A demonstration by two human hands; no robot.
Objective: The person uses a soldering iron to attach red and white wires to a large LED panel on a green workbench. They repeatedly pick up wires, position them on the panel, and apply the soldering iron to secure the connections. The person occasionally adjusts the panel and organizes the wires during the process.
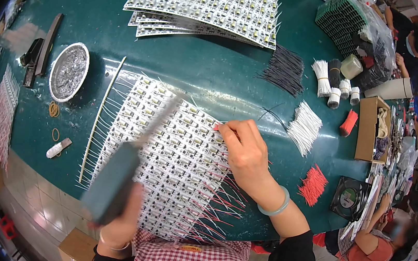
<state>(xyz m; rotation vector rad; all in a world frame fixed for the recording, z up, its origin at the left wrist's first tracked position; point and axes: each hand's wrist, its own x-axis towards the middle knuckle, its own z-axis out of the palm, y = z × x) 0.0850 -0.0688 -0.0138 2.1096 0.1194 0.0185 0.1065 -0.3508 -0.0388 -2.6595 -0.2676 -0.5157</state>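
Observation:
My left hand [123,227] is wrapped round the handle of a dark teal soldering gun [112,184], whose metal tip slants up over the circuit board panel [162,169]; tool and hand are smeared by motion. That white panel carries rows of small components, with red and dark wires along its lower right edge and white wires along its left. At the panel's upper right corner, my right hand [245,153] pinches a short red wire [216,127], of which only a bit shows. A thin pale strip [102,117] lies along the panel's left side.
Panels [209,2] are stacked at the back. Black wires [285,69], white wires [305,127] and red wires [313,185] lie right, near a small fan [351,198] and cardboard box [368,129]. A foil-lined bowl [53,77] stands left. Two people work at the right.

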